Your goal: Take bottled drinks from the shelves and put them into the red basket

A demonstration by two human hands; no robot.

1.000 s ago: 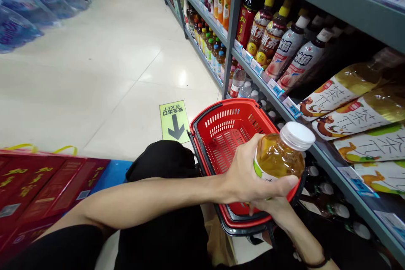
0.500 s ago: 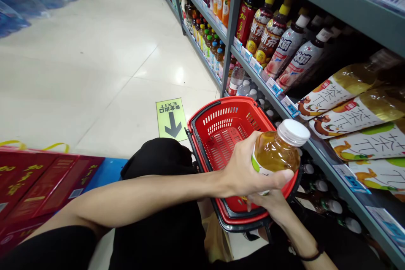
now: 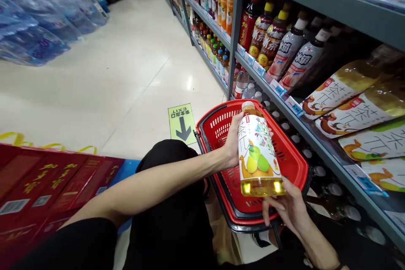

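I hold a large tea bottle [image 3: 257, 154] of amber drink with a white label showing green fruit. It lies tilted over the red shopping basket [image 3: 292, 164], cap pointing away from me. My left hand [image 3: 233, 141] grips its upper part from the left side. My right hand [image 3: 288, 206] supports its base from below, fingers curled under it. The basket sits on the floor by my black-clad knee, and its inside looks empty apart from the bottle above it.
A grey shelf unit [image 3: 319, 143] runs along the right with similar tea bottles [image 3: 344, 86] lying on their sides and upright drink bottles [image 3: 278, 38] beyond. Red boxes [image 3: 47, 190] lie at left, water packs [image 3: 34, 21] across the aisle. A green exit arrow sticker [image 3: 182, 123] marks the floor.
The bottle has been turned from cap-toward-me to cap-away, its label now facing up, and has moved over the basket. My right hand has shifted to its base.
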